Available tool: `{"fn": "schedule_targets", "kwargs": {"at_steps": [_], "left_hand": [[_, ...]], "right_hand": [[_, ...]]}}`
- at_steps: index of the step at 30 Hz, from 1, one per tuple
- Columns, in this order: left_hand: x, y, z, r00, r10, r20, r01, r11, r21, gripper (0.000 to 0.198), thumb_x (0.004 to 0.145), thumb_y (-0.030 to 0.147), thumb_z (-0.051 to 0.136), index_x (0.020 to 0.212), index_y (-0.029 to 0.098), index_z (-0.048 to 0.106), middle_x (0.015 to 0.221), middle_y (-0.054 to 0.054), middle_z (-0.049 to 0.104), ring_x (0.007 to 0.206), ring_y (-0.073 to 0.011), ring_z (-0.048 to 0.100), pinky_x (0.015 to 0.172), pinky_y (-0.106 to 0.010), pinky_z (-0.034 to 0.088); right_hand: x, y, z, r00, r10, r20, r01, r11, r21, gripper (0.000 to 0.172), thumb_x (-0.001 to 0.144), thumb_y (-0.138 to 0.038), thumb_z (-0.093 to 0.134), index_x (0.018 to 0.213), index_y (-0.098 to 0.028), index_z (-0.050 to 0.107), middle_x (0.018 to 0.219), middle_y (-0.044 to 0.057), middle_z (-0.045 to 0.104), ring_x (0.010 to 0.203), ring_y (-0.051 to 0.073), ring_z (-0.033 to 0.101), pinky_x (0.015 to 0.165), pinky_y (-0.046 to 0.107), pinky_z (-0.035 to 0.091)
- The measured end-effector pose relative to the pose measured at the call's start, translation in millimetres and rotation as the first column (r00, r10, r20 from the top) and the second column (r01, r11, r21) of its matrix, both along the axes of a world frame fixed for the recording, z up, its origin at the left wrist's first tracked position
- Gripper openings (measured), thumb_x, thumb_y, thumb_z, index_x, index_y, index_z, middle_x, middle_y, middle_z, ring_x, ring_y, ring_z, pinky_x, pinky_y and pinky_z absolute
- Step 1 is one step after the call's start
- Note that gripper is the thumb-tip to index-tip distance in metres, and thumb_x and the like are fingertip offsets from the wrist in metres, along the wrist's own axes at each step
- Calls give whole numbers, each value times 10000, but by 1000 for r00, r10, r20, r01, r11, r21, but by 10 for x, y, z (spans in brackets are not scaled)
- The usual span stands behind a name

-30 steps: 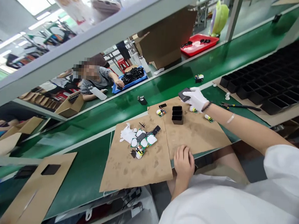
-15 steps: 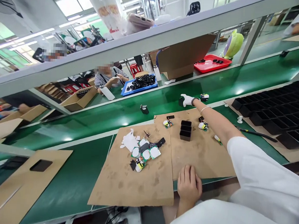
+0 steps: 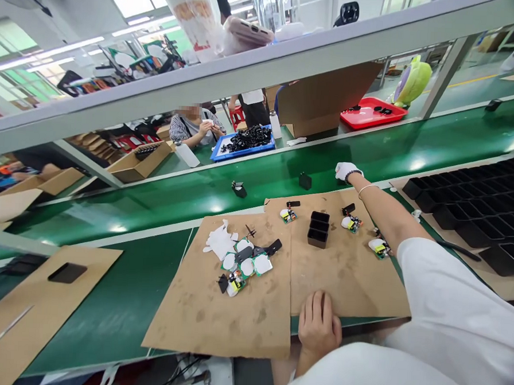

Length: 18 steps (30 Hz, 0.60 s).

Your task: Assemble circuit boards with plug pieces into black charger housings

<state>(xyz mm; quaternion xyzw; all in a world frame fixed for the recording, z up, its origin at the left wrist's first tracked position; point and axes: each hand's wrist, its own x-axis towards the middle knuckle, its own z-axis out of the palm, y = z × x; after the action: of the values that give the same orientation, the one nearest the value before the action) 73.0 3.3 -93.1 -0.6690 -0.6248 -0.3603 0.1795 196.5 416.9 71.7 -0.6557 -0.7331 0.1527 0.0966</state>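
Leaving its grasp unclear: right hand [image 3: 345, 171] over the green belt [image 3: 275, 176]

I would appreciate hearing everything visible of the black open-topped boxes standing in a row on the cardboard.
The black boxes stand upright, three in a row, rectangular, smooth-walled and plastic-looking, with dark interiors. They rest on the brown cardboard; whether they are joined, I cannot tell. Neither the left hand nor the right hand touches them.
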Motion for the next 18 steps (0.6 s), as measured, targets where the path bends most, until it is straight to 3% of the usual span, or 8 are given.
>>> {"fn": "schedule_targets", "kwargs": {"at_steps": [3, 5, 7, 9, 11, 13, 15, 18], "left_hand": [[-34, 7, 54, 999, -21, -26, 20, 999, -43, 395, 773, 148, 514, 1132, 180, 678, 1095, -107, 734, 1005, -261, 667, 869, -375, 507], [-51, 4, 108, 999, -45, -24, 43, 996, -78, 396, 768, 144, 534, 1138, 178, 671, 1098, -112, 729, 1000, -265, 666, 859, -376, 514], [-62, -2, 182, 998, -66, 9, 67, 989, -135, 385, 770, 134, 551, 1136, 179, 661, 1103, -111, 721, 998, -267, 661, 859, -379, 521], [-74, 8, 283, 993, -66, 97, 85, 973, -215, 338, 779, 121, 560, 1092, 200, 658, 1098, -93, 714, 998, -259, 654, 870, -384, 528], [-93, 65, 416, 972, -73, 222, 136, 948, -287, 305, 802, 117, 551, 1076, 215, 643, 1106, -79, 700, 1032, -244, 644, 914, -388, 530], [-112, 196, 569, 941, -107, 321, 213, 924, -317, 359, 836, 137, 534, 1186, 190, 591, 1185, -106, 665, 1134, -241, 616, 994, -394, 513], [-119, 405, 725, 938, -94, 335, 208, 923, -323, 475, 855, 189, 549, 1326, 142, 501, 1311, -170, 584, 1264, -285, 546, 1072, -448, 467], [-101, 803, 916, 956, -30, 291, 143, 916, -374, 631, 846, 229, 608, 1429, 119, 395, 1454, -226, 439, 1399, -360, 411, 1136, -530, 379]], "right_hand": [[8, -291, 184, 985, 140, -101, -141, 990, 3, 233, 957, -247, 573, 1136, -116, 642, 1101, 51, 658, 998, 163, 646, 872, 338, 546], [76, -670, 267, 945, 267, -189, -273, 962, -2, 277, 855, -128, 653, 1131, -135, 672, 1037, 19, 689, 927, 134, 645, 843, 282, 528], [177, -1185, 257, 839, 443, -314, -478, 877, -40, 412, 747, -49, 689, 1142, -164, 691, 979, 16, 718, 824, 145, 646, 792, 292, 541], [286, -1743, 137, 714, 592, -373, -658, 750, -70, 515, 715, -21, 637, 1196, -199, 682, 1031, 21, 726, 873, 172, 663, 863, 329, 539], [380, -2223, -67, 656, 684, -319, -738, 670, -81, 572, 714, -5, 562, 1233, -217, 675, 1143, 39, 713, 1035, 203, 656, 974, 356, 501], [453, -2544, -283, 627, 735, -258, -775, 623, -106, 644, 719, 17, 497, 1304, -214, 636, 1297, 72, 657, 1225, 223, 590, 1079, 381, 435], [504, -2708, -425, 602, 774, -195, -798, 588, -133, 686, 709, 42, 450, 1329, -200, 618, 1366, 97, 612, 1300, 226, 544, 1114, 396, 402], [528, -2819, -392, 610, 790, -67, -792, 602, -103, 740, 696, 48, 442, 1365, -237, 580, 1471, 92, 522, 1341, 250, 513, 1155, 480, 331]]}}
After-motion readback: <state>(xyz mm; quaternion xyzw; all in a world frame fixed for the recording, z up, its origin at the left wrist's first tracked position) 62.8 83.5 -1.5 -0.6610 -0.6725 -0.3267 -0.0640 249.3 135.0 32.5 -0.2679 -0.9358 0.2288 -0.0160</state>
